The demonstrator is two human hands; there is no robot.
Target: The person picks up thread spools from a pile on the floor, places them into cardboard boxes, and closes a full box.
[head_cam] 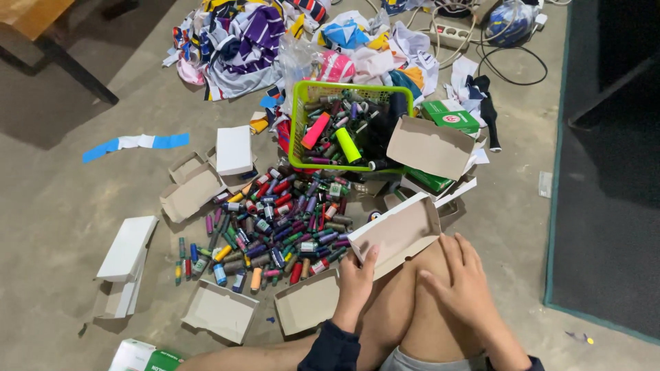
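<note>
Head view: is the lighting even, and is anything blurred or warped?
Head view: soft even light, no glare; dim top-left corner under the wooden table; pile of coloured thread spools sharp; left hand holding open cardboard box sharp; edges slightly bowed.

We read garment workshop floor — thread spools heaped on bare concrete, green basket, fabric scraps (printed offcuts), power strip.

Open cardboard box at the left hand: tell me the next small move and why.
Probably lower the open cardboard box toward the pile of thread spools and start filling it. The left hand grips its near edge, the box looks empty, and the spools lie loose on the floor right beside it. The right hand rests on the knee, free to pick spools up.
</note>
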